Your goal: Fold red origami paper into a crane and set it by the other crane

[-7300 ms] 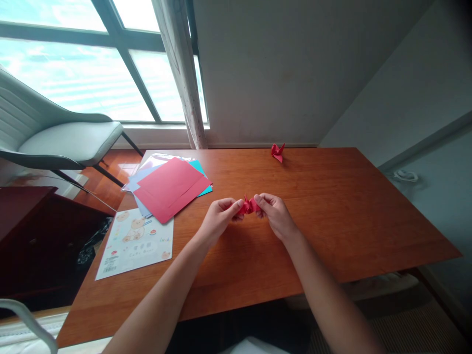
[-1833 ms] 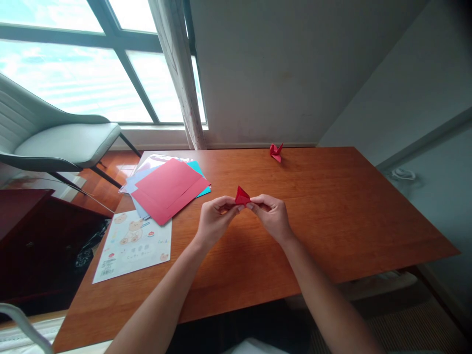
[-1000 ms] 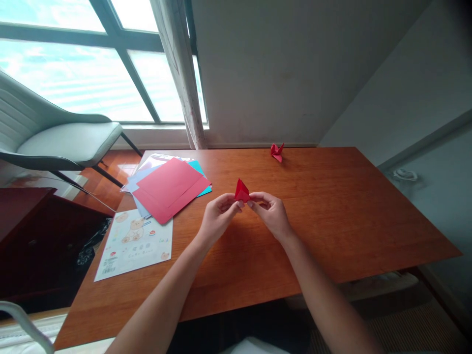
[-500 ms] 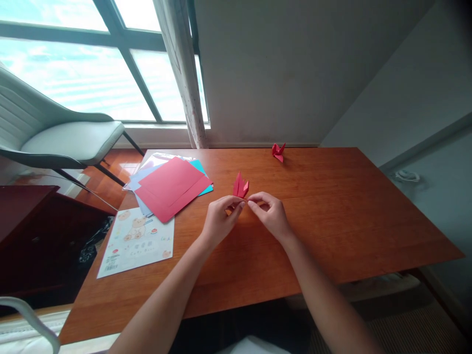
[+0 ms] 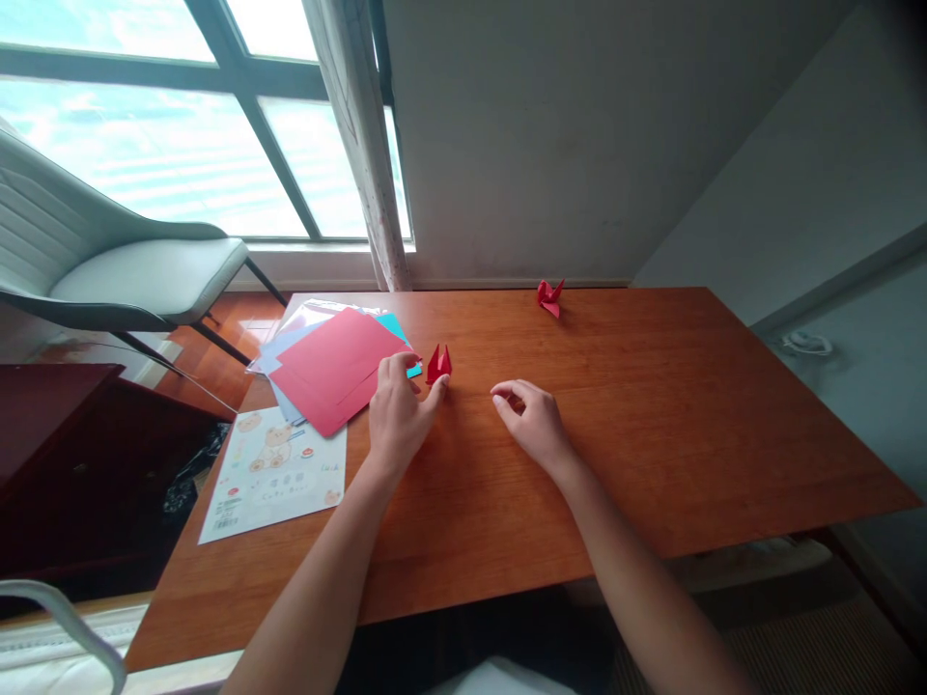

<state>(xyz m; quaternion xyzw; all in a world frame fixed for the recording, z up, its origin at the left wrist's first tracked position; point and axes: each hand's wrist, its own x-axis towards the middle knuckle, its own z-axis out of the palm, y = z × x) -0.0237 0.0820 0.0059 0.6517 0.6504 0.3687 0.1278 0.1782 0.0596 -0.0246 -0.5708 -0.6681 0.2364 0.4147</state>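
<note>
A small folded red paper piece (image 5: pixel 438 365) with two upright points stands on the wooden table (image 5: pixel 652 415). Close beside it is my left hand (image 5: pixel 400 410), its thumb and fingers spread apart. The thumb tip overlaps the paper's lower edge; whether it touches cannot be made out. To the right, my right hand (image 5: pixel 532 417) hovers over the tabletop with thumb and forefinger curled together and nothing visible between them. Farther back lies a finished-looking red origami crane (image 5: pixel 550 297), apart from both hands.
Red paper sheets (image 5: pixel 340 362) lie over blue and teal ones at the left, partly behind my left hand. A white bear-printed sheet (image 5: pixel 279 473) lies nearer me. A pale chair (image 5: pixel 145 270) stands beyond the table's left edge, by the window and curtain (image 5: pixel 358 145).
The folded red paper has gone from between both hands to the table farther left. My left hand moved left with it and opened; my right hand stayed nearly in place.
</note>
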